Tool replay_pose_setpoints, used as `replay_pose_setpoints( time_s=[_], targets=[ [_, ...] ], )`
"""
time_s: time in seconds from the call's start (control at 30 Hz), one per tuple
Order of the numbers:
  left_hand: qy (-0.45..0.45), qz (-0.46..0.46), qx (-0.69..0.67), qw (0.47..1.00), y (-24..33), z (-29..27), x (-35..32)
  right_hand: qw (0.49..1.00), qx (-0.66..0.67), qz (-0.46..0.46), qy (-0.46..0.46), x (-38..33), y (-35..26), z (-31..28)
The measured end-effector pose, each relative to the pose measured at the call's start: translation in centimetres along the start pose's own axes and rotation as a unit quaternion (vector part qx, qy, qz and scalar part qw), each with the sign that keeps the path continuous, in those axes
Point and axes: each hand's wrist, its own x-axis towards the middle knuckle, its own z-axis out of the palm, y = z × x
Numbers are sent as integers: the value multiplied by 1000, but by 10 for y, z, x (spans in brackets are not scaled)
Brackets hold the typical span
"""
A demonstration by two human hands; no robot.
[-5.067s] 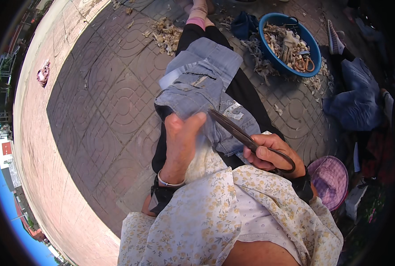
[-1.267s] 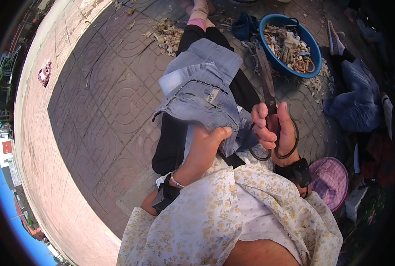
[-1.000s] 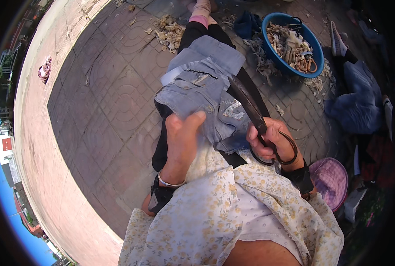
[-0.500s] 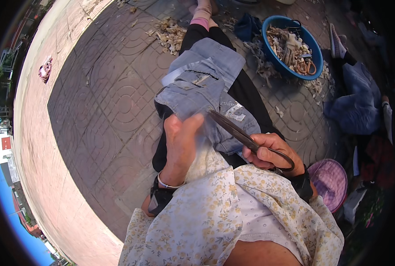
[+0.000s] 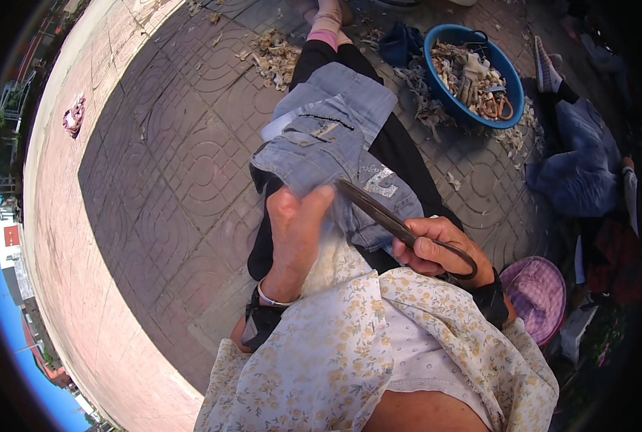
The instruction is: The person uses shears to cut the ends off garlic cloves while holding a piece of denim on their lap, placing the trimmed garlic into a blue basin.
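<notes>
A person is sitting on patterned paving with a piece of blue denim (image 5: 335,147) lying across their lap; the left hand (image 5: 296,230) is pinching the denim's near edge, while the right hand (image 5: 436,248), just right of the denim, is gripping the handles of large dark scissors (image 5: 397,225) whose blades are lying against the cloth. The blades are pointing toward the left fingers, so a careless snip could nick them or cut the fabric crookedly. The blade tips are hiding in folds, and the contents of the blue basin (image 5: 472,75) beyond the denim are hard to make out.
</notes>
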Motion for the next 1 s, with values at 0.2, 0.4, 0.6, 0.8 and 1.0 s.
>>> replay_pose_setpoints(
  time_s=[0.2,0.4,0.6,0.8,1.0],
  targets=[
    [10,13,41,999,-6,-2,0,1000,8,1,0,0,1,0],
    [16,6,48,999,-5,0,0,1000,-5,2,14,0,-2,3],
    [56,-58,-42,996,-16,-5,2,999,-18,-37,24,4,4,7],
    [75,-85,-79,990,-21,9,1,990,92,-99,37,18,13,8],
    [70,-136,-118,981,-3,7,2,975,55,-204,66,27,-12,0]
  ],
)
